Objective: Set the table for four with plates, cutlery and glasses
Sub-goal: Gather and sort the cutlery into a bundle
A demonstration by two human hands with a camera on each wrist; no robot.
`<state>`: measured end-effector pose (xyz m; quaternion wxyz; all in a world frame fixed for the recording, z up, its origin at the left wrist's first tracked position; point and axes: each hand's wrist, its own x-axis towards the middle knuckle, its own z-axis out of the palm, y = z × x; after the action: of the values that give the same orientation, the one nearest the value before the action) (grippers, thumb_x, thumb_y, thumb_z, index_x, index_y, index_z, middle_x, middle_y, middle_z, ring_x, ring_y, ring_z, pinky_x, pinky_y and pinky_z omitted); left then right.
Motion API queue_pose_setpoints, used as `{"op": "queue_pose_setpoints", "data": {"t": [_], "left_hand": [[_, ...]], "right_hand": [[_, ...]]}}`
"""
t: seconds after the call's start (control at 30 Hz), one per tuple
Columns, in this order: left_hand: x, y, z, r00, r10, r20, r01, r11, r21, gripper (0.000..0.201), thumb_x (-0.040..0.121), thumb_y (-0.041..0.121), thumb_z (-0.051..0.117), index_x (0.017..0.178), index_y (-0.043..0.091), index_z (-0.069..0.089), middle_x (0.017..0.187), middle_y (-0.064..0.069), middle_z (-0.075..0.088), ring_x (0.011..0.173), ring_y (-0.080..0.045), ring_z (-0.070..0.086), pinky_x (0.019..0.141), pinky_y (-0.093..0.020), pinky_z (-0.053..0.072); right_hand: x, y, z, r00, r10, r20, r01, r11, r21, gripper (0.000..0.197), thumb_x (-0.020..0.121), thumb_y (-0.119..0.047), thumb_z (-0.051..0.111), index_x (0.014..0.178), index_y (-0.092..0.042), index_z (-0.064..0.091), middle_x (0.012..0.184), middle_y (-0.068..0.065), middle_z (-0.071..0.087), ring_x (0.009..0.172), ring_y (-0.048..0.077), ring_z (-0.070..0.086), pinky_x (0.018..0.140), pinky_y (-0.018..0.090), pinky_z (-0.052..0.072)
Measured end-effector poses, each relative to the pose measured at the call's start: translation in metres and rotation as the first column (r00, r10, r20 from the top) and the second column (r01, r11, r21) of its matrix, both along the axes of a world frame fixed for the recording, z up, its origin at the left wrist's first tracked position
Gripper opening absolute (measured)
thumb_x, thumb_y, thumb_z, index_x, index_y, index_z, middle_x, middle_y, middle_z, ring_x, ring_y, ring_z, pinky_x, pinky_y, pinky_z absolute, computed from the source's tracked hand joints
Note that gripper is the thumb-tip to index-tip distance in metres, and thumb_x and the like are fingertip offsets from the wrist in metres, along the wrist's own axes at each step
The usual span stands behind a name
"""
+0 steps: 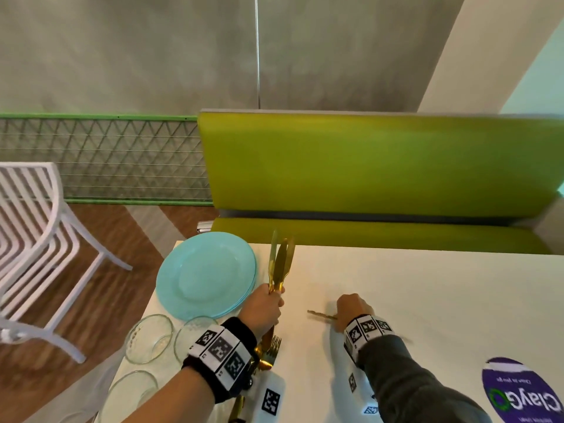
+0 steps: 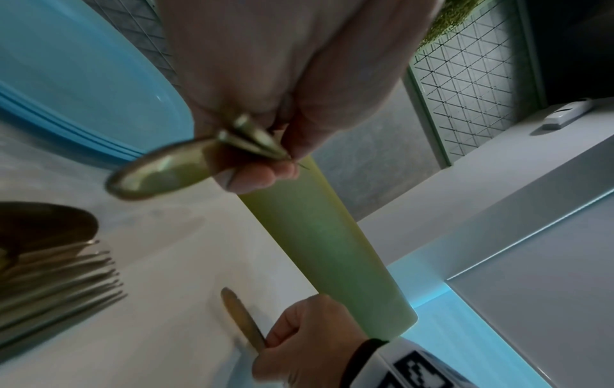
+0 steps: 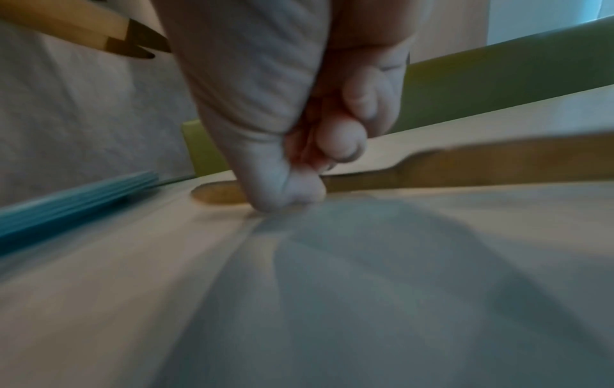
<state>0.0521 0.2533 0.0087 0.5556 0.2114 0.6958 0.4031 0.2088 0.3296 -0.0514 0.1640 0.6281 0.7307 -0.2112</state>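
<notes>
**Gold knives in both hands, place settings not yet laid**

Your left hand (image 1: 263, 309) is closed round a bundle of gold knives (image 1: 280, 264), blades pointing up and away, just right of the stack of turquoise plates (image 1: 207, 274). The left wrist view shows their handle ends fanned out of your fist (image 2: 252, 141).

Your right hand (image 1: 354, 309) is low on the white table (image 1: 427, 300), thumb and fingers pinching a single gold knife (image 1: 320, 315) that lies flat on the surface; the right wrist view shows it under your fingertips (image 3: 292, 194), motion-blurred.

Near the table's left edge: three clear glasses (image 1: 149, 338), and gold forks (image 1: 274, 346) partly hidden under your left wrist.

Readable writing: a purple round sticker (image 1: 522, 392), seen upside down, reads "ClayGo"; its smaller print is too blurred to read. Square black-and-white marker tags (image 1: 271, 401) lie on the table and sit on both wristbands
</notes>
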Motion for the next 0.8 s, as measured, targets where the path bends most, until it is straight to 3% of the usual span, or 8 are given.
{"op": "queue_pose_setpoints", "data": {"t": [0.17,0.23,0.3,0.37,0.43,0.63,0.73,0.8], "left_hand": [[0.012,-0.007,-0.001,0.997,-0.041,-0.059,0.042,0.999,0.014,0.016,0.099,0.019,0.037,0.099,0.012,0.051,0.076,-0.002,0.044,0.065,-0.012,0.04,0.059,-0.022,0.038],[0.02,-0.01,0.0,0.993,-0.084,-0.077,0.086,0.996,0.02,0.018,0.099,0.021,0.037,0.103,0.009,0.05,0.076,-0.002,0.045,0.067,-0.013,0.044,0.062,-0.024,0.043],[0.028,-0.014,0.003,0.986,-0.144,-0.079,0.146,0.989,0.019,0.02,0.099,0.023,0.037,0.096,0.01,0.051,0.077,-0.005,0.05,0.072,-0.017,0.05,0.071,-0.031,0.049],[0.037,-0.021,0.008,0.975,-0.22,-0.025,0.221,0.975,0.03,0.025,0.099,0.022,0.035,0.089,0.009,0.055,0.08,-0.01,0.058,0.076,-0.021,0.058,0.078,-0.034,0.054],[0.044,-0.029,0.011,0.963,-0.265,0.04,0.263,0.963,0.053,0.03,0.099,0.018,0.033,0.088,0.008,0.059,0.082,-0.013,0.064,0.074,-0.022,0.063,0.07,-0.029,0.057],[0.058,-0.058,-0.005,0.955,-0.186,0.232,0.192,0.981,-0.002,0.025,0.099,0.019,0.033,0.091,0.008,0.054,0.066,-0.006,0.047,0.051,-0.013,0.044,0.045,-0.021,0.04],[0.062,-0.074,-0.021,0.953,-0.179,0.244,0.194,0.98,-0.042,0.027,0.1,0.022,0.029,0.09,0.009,0.051,0.064,-0.004,0.042,0.047,-0.009,0.037,0.041,-0.019,0.035],[0.064,-0.085,-0.029,0.952,-0.167,0.257,0.186,0.981,-0.051,0.029,0.101,0.025,0.029,0.088,0.009,0.05,0.062,-0.003,0.041,0.046,-0.009,0.036,0.04,-0.018,0.034]], "right_hand": [[0.006,-0.025,0.028,0.954,0.238,-0.183,-0.185,0.946,0.265,0.017,0.088,-0.018,0.056,0.1,-0.012,0.067,0.097,0.005,0.07,0.09,0.022,0.066,0.078,0.026,0.051],[0.01,-0.036,0.031,0.848,0.448,-0.284,-0.227,0.791,0.568,0.003,0.072,-0.014,0.073,0.073,-0.015,0.071,0.065,-0.001,0.068,0.057,0.017,0.065,0.057,0.02,0.054],[0.013,-0.049,0.033,0.747,0.611,-0.261,-0.257,0.628,0.734,0.013,0.056,-0.015,0.081,0.058,-0.02,0.07,0.049,-0.008,0.06,0.039,0.01,0.056,0.039,0.014,0.046],[0.014,-0.061,0.039,0.684,0.707,-0.181,-0.294,0.494,0.818,0.007,0.065,-0.017,0.074,0.06,-0.022,0.071,0.048,-0.009,0.057,0.038,0.008,0.053,0.038,0.012,0.042],[0.018,-0.071,0.045,0.648,0.745,-0.155,-0.286,0.427,0.858,0.02,0.074,-0.022,0.056,0.068,-0.021,0.074,0.048,-0.009,0.056,0.038,0.008,0.052,0.038,0.012,0.039],[0.037,-0.097,0.027,0.606,0.755,-0.252,-0.292,0.506,0.812,0.02,0.076,-0.017,0.059,0.08,-0.023,0.077,0.067,-0.011,0.071,0.045,0.007,0.059,0.041,0.015,0.048],[0.039,-0.114,0.012,0.58,0.707,-0.404,-0.302,0.648,0.699,0.026,0.058,-0.009,0.085,0.079,-0.023,0.078,0.069,-0.011,0.073,0.051,0.005,0.065,0.048,0.014,0.053],[0.04,-0.124,0.004,0.586,0.646,-0.489,-0.279,0.727,0.627,0.023,0.061,-0.008,0.084,0.079,-0.021,0.078,0.07,-0.01,0.074,0.056,0.004,0.068,0.055,0.01,0.054]]}}
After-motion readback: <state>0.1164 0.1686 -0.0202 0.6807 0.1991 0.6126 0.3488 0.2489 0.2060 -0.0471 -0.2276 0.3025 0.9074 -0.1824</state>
